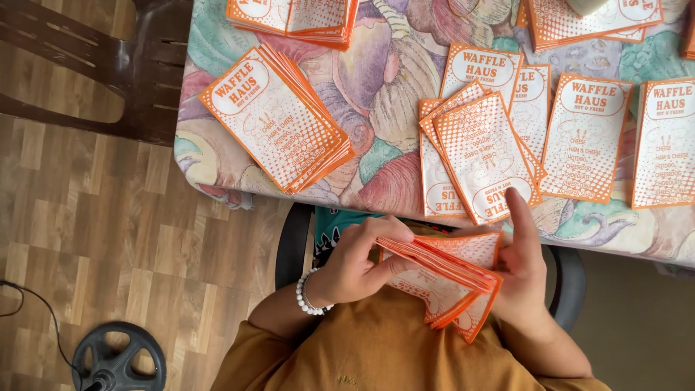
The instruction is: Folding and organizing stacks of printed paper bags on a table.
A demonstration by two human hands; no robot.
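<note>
left grip (355,264) + right grip (523,261): both clasp paper bags (452,279) | table (391,94): bag stack (279,119)

Counts: two hands, left hand (351,264) and right hand (523,268), sharing one fanned bundle of orange-and-white paper bags (452,279). On the counter (384,94): one thick stack (279,119) at left, one messy pile (481,156) in the middle, two single bags (586,137) (664,145) laid flat at right, at least two more stacks (293,18) (590,18) cut off by the top edge. One brown chair (123,69), one white bead bracelet (304,297), one black weight plate (119,358) on the floor.
</note>
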